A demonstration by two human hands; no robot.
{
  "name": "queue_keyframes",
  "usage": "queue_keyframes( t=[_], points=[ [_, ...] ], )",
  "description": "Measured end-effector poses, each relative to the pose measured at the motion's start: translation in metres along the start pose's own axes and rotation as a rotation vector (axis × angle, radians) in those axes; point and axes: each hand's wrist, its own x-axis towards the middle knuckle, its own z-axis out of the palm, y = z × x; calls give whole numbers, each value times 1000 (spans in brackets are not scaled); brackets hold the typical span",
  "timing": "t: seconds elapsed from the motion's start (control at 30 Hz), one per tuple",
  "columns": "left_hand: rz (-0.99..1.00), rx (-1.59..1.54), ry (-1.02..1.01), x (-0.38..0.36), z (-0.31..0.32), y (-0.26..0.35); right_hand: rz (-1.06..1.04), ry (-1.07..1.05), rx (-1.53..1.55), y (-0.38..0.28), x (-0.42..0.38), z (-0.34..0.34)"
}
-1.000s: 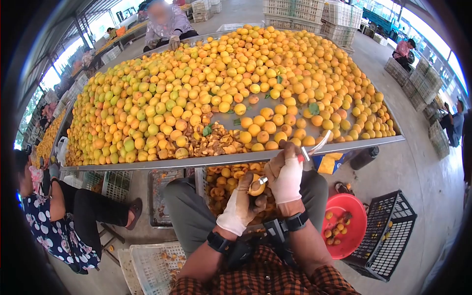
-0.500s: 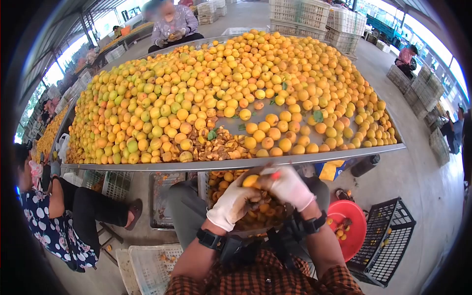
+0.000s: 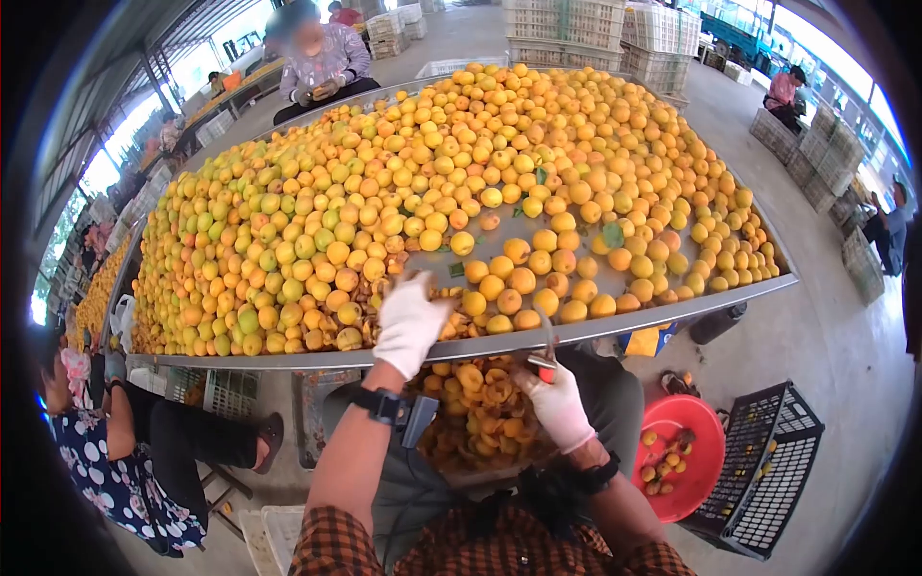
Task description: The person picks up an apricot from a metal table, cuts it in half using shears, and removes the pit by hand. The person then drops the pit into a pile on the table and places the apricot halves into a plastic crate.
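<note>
My left hand (image 3: 411, 324), in a whitish glove, reaches over the table's front edge to the pile of brown scraps; its fingertips are blurred, and what they hold, if anything, is unclear. In my right hand (image 3: 560, 406), also gloved, is a knife (image 3: 547, 357) with a red handle and a curved blade pointing up, just below the metal rim (image 3: 615, 328). Yellow-orange fruits (image 3: 519, 252) cover the table. Cut fruit halves (image 3: 480, 408) fill a container between my knees.
A red basin (image 3: 684, 446) with some fruit and a black crate (image 3: 768, 480) stand at the right. Someone in a dotted top (image 3: 115, 480) sits at the left. Another person (image 3: 327, 62) handles fruit across the table. Stacked crates (image 3: 567, 29) stand behind.
My left hand has moved up and left from the container onto the table, without the fruit it held. My right hand has moved slightly down, and the knife now shows clearly. The view has shifted slightly.
</note>
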Motion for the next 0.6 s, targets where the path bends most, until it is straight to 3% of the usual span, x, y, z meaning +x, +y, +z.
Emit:
queue_keyframes(
  t=[0.1,0.2,0.27,0.33,0.37,0.4,0.47,0.6],
  points=[
    [49,236,-171,25,46,5,290,121,67,-20,-3,-19],
    [52,238,-235,36,65,1,265,158,86,-20,1,-32],
    [234,80,-75,31,53,9,309,164,87,-33,1,-33],
    [203,-49,-133,6,27,26,160,167,106,-26,3,-32],
    [200,-353,-174,-10,20,28,18,160,75,-23,7,-27],
    [195,-658,-211,-25,13,29,14,158,77,-29,4,-23],
    [77,-1073,-366,-53,5,36,275,21,205,-58,-5,-11],
    [402,-606,-183,-91,7,35,378,-193,191,-74,-19,6]
  ],
)
